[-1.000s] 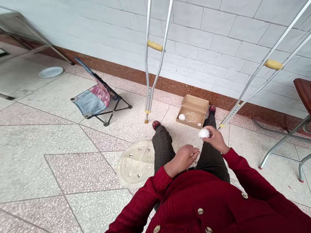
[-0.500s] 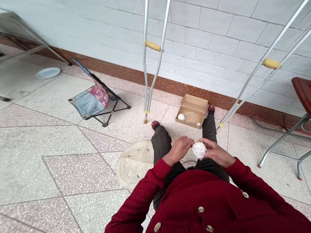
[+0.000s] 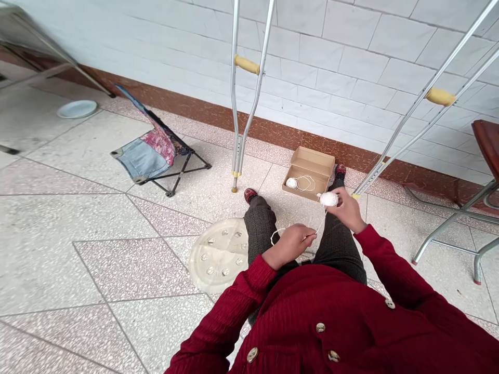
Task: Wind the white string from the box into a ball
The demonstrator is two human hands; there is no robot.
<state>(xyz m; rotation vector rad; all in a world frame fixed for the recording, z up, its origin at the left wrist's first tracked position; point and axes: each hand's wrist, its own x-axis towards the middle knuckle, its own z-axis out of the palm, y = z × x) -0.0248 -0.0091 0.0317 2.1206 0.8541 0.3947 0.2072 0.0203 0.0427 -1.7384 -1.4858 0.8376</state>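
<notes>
White yarn ball (image 3: 329,199) is held clear of the floor by the right hand (image 3: 348,210), fingers curled about its right side. Yarn strand (image 3: 321,222) is pinched between thumb and fingertips of the left hand (image 3: 292,243), lower and nearer the body; strand is run from there up to the ball. Thin loop of the same white yarn is seen beyond the left hand, over the trousers (image 3: 260,231). Hands are kept apart, linked by the strand only.

Cardboard box (image 3: 286,190) is set on the floor by the wall, lid raised on the wall side, placed between the patterned red shoes, nearer the right one. Second yarn ball (image 3: 291,183) is laid in its left part, loose yarn loops (image 3: 314,183) spread beside it. Small white item (image 3: 318,195) is seen at the box's near right corner, partly covered by the held ball; whether it is inside cannot be told.

Yellow-gripped metal crutches (image 3: 246,64) are stood either side of the box. Denim-and-floral folding chair (image 3: 144,158) is placed to the left, pale plate (image 3: 77,109) on the floor behind it. Round perforated plastic disc (image 3: 216,259) is laid beside the left leg, partly hidden by it.
</notes>
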